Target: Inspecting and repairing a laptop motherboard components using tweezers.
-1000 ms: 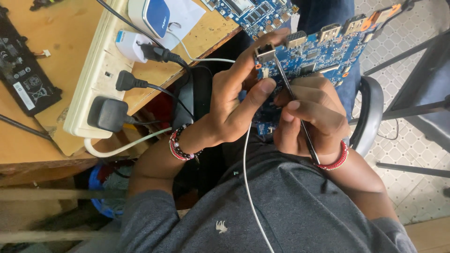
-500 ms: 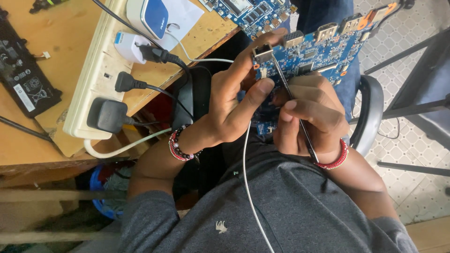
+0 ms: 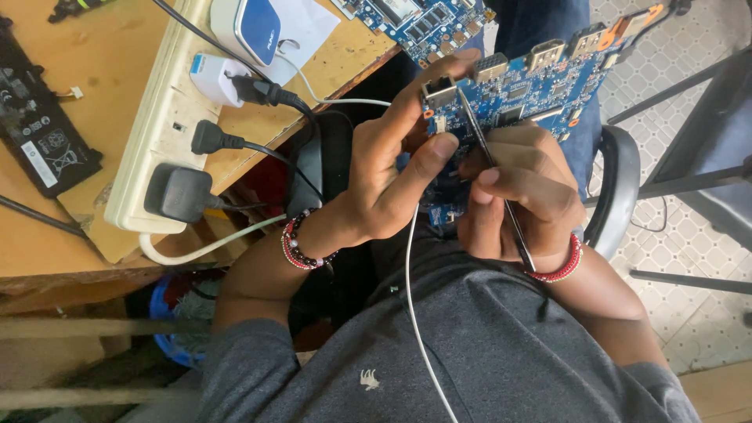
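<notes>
Over lap | left hand (image 3: 384, 180) grips blue circuit board (image 3: 540, 86) | right hand (image 3: 513, 200) grips thin tool (image 3: 493, 168)

Soft, even daylight fills the scene, brightest on the pale patterned tile floor (image 3: 689, 110) right of the blue circuit board (image 3: 548, 86). Below the long wooden workbench (image 3: 70, 235), left of that board, deep shadow swallows detail. Focus is sharp throughout, with slight wide-angle stretching toward the corners and no harsh glare.
</notes>
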